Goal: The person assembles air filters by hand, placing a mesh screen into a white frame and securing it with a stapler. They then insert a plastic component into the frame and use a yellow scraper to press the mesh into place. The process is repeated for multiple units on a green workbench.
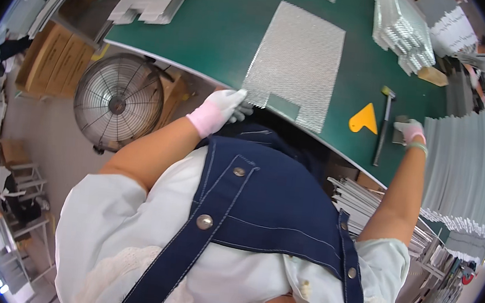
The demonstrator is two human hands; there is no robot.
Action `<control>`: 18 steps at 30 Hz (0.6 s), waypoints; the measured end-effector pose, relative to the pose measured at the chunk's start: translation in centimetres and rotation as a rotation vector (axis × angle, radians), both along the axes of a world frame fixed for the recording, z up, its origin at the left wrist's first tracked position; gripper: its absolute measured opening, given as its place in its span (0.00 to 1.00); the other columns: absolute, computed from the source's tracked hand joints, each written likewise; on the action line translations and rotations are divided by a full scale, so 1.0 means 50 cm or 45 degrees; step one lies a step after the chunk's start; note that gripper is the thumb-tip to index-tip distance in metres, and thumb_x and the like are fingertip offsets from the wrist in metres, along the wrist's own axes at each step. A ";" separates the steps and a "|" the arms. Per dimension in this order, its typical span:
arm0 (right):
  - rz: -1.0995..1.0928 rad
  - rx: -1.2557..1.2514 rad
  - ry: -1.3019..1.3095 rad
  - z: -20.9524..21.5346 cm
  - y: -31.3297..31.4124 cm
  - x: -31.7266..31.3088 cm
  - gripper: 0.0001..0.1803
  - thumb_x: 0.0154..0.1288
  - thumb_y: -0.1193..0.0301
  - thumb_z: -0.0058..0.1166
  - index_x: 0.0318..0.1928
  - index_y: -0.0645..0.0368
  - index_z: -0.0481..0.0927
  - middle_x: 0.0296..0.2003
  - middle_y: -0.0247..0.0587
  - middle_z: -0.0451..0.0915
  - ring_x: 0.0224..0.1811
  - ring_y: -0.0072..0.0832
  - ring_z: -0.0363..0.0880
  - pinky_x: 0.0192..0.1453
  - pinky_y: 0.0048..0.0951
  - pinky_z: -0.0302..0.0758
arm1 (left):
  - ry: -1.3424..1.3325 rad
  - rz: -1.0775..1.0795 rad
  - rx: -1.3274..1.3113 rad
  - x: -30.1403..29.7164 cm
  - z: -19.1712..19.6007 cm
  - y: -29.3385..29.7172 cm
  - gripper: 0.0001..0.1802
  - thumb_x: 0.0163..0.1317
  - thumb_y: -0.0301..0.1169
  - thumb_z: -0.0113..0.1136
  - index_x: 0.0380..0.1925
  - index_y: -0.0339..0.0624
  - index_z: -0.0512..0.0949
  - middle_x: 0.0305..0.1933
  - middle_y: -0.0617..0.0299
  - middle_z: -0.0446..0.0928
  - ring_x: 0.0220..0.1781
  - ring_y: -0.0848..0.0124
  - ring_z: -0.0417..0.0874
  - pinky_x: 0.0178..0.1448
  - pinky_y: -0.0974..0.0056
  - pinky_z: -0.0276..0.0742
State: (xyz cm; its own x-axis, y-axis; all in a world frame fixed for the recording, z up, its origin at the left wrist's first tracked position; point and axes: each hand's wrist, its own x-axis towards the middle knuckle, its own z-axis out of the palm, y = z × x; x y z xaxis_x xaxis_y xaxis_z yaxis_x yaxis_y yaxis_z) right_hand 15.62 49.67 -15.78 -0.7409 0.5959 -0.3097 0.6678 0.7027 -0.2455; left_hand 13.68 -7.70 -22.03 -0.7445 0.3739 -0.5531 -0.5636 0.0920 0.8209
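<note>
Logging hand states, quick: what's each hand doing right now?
Left hand: fingers at the corner of the silver textured sheet; grip cannot be told.
Right hand: fingers on the small grey block; grip cannot be told.

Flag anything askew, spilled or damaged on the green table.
The shiny stack at the far right looks askew: its edges jut unevenly. A grey-green rectangle breaks the near edge of the mesh sheet; cutout or separate piece, I can't tell. Nothing looks spilled.

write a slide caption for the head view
Gloved left hand at the corner of a silvery textured sheet on a green worktable, right hand at a small grey block near a hammer.
</note>
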 end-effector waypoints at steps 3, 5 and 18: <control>-0.052 -0.255 0.880 0.041 -0.138 0.034 0.19 0.64 0.64 0.61 0.49 0.66 0.81 0.39 0.41 0.84 0.39 0.27 0.83 0.43 0.30 0.80 | -0.037 -0.002 -0.069 0.001 0.000 -0.013 0.28 0.75 0.49 0.48 0.49 0.29 0.76 0.45 0.48 0.82 0.27 0.77 0.76 0.28 0.75 0.72; -0.047 -0.822 1.118 0.069 -0.335 0.071 0.20 0.67 0.63 0.59 0.51 0.66 0.80 0.41 0.40 0.84 0.39 0.26 0.82 0.45 0.27 0.79 | 0.046 -0.068 -0.220 0.006 0.010 -0.024 0.29 0.75 0.50 0.45 0.48 0.29 0.77 0.44 0.51 0.83 0.28 0.76 0.78 0.30 0.73 0.74; 0.027 -1.273 0.853 -0.059 -0.608 0.102 0.22 0.72 0.62 0.55 0.55 0.69 0.78 0.43 0.38 0.83 0.43 0.21 0.80 0.49 0.25 0.77 | 1.105 -0.823 -1.193 -0.024 0.012 0.002 0.20 0.74 0.39 0.45 0.44 0.31 0.77 0.37 0.37 0.80 0.36 0.42 0.81 0.44 0.46 0.77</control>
